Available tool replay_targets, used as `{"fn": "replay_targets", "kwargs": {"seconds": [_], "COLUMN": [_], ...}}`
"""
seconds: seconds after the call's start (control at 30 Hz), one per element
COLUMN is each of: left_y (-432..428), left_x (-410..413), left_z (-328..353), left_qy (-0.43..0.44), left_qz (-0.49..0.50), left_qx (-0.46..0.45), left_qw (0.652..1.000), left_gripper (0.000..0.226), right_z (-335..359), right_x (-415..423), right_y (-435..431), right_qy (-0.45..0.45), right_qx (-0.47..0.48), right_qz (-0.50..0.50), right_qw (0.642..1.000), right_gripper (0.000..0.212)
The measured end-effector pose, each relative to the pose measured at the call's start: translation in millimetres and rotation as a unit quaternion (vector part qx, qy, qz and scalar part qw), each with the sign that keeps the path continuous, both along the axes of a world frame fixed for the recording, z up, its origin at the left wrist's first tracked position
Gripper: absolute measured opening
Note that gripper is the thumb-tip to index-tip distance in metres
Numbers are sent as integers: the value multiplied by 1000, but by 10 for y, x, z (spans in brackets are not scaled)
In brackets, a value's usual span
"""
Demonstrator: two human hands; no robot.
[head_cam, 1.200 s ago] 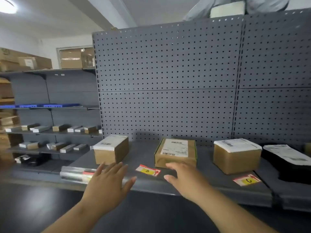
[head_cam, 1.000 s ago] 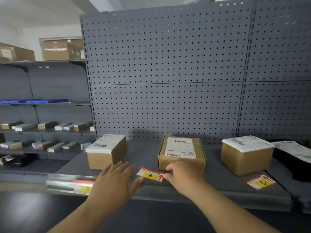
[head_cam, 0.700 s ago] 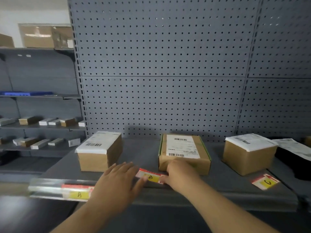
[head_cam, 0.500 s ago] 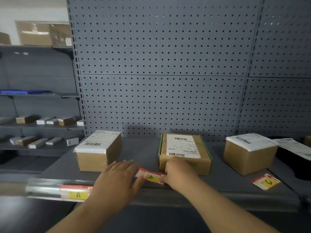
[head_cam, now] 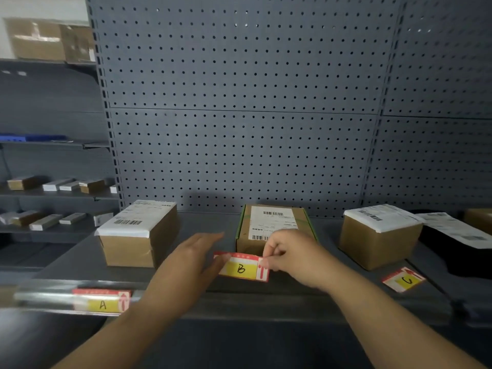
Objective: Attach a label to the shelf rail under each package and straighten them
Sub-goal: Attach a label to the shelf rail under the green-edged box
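Observation:
Label B [head_cam: 241, 268], red and yellow, is raised off the grey shelf [head_cam: 80, 259] in front of the middle package [head_cam: 269, 222]. My right hand [head_cam: 292, 258] pinches its right end. My left hand [head_cam: 186, 265] touches its left end with flat fingers. Label A [head_cam: 102, 302] sits in the clear shelf rail [head_cam: 48, 296] below the left package [head_cam: 138, 233]. Label C [head_cam: 403, 280] lies loose on the shelf in front of the right package [head_cam: 378, 235].
A black mailer bag [head_cam: 458, 249] with a white slip lies at the far right. Grey pegboard [head_cam: 239, 102] backs the shelf. Another shelving unit [head_cam: 53, 193] at the left holds several small boxes.
My right hand has picked label B up off the shelf, and my left hand has come to its left end. The view has moved closer to the shelf.

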State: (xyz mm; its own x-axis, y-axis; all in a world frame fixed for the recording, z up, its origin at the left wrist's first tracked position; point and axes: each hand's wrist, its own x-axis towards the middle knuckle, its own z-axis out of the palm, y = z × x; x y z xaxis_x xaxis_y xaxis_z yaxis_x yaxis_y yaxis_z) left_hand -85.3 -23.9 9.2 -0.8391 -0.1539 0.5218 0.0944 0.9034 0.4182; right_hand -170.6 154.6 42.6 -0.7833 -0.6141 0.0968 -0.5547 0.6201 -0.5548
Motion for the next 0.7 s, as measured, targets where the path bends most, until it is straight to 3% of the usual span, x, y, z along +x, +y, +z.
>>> {"fn": "replay_targets", "kwargs": {"seconds": [0.17, 0.47, 0.7], "left_y": [229, 505, 548], "left_x": [-151, -289, -346], "left_z": [-46, -106, -200], "left_qy": [-73, -114, -100], "left_qz": [-49, -71, -84], "left_qx": [120, 112, 86], "left_qw": [989, 985, 988], "left_gripper": [11, 22, 29], "right_z": [-12, -167, -284], "right_x": [-54, -96, -94], "right_y": [339, 675, 731], "right_qy": [-1, 34, 61], "right_qx": [-12, 8, -4], "right_qz": [9, 2, -8], "right_qw": [1000, 999, 998], "right_gripper": [18, 21, 7]}}
